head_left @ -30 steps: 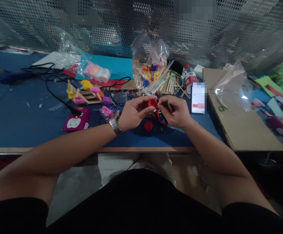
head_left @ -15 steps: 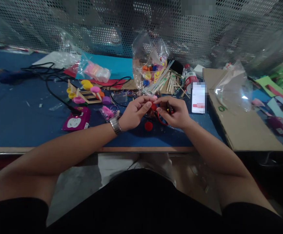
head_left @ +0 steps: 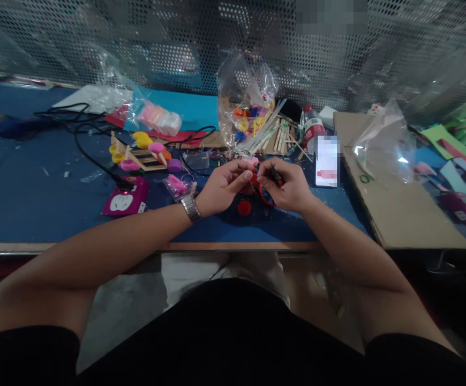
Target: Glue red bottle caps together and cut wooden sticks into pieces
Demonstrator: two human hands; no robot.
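My left hand, with a metal watch at its wrist, is closed in a pinch. A small red lump, soft-looking like modelling clay, shows at its fingertips. Opposite, my right hand is closed around a slim dark tool with some red on it; its kind is unclear. The fingertips of both hands nearly meet. Below them on the blue table lies a round red lid or tub. An orange-red loop, like a scissor handle, shows beside my right fingers.
To the left are a stick craft with coloured pieces, a purple power socket and a pink packet. Behind stand a clear bag, wooden sticks and a bottle. A phone and cardboard are right.
My right fingers have shifted slightly left, towards my left fingertips, and less of the red lump shows. The dark tool has tilted a little. My left hand has barely moved.
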